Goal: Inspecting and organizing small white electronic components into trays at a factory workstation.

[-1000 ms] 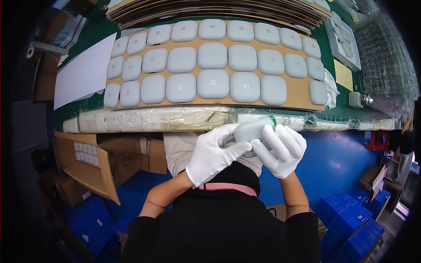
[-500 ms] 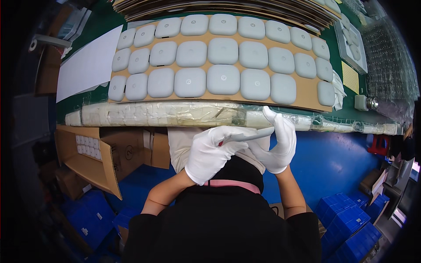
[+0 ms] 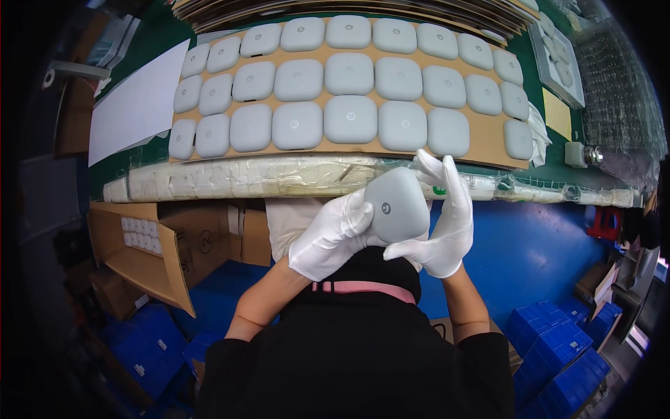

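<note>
Both hands (image 3: 391,230) clasp grey device (image 3: 396,204) — held btwn palms.

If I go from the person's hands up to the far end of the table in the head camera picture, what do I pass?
Pale grey rounded device held in both gloved hands → long plastic-wrapped roll along the table's near edge → brown cardboard sheet with rows of the same grey devices → stack of cardboard sheets at the far edge.

Head camera looks steeply down, close over the workbench (image 3: 150,49).
</note>
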Demonstrator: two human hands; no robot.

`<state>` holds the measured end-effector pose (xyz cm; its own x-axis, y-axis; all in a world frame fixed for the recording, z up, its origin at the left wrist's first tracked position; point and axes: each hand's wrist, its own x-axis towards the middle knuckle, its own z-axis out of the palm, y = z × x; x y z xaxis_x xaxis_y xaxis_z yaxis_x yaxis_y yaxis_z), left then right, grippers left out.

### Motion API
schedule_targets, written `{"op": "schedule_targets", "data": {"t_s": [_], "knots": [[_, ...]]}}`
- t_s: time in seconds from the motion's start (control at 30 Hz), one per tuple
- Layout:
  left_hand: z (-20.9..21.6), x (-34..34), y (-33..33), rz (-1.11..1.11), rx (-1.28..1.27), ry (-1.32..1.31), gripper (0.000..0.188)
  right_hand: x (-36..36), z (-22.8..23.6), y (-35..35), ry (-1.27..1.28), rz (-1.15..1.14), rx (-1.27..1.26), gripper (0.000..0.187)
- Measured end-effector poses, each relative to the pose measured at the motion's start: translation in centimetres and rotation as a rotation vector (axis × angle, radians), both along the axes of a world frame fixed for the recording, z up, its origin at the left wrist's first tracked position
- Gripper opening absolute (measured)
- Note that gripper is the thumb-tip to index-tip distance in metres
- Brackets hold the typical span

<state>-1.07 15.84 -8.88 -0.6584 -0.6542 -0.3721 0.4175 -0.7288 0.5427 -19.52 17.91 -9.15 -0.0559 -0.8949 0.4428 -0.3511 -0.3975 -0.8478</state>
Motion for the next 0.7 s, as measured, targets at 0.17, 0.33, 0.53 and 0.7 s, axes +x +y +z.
{"op": "schedule_targets", "data": {"t_s": [0.17,0.33,0.53,0.7], "knots": [[0.9,0.1,-0.1,0.006,0.108,0.110,0.046,-1.1,0.7,-0.8,0.212,0.070,-0.127,0.086],[2.0,0.4,-0.2,0.065,0.250,0.107,0.043,-1.9,0.2,-0.6,0.015,0.139,0.060,0.070],[1.9,0.6,-0.2,0.071,0.325,0.211,0.044,-1.6,0.2,-0.5,-0.112,0.151,0.129,0.059],[3.6,0.2,-0.6,0.099,0.014,-0.156,0.041,-2.0,0.1,-0.4,0.050,0.120,0.057,0.051]]}}
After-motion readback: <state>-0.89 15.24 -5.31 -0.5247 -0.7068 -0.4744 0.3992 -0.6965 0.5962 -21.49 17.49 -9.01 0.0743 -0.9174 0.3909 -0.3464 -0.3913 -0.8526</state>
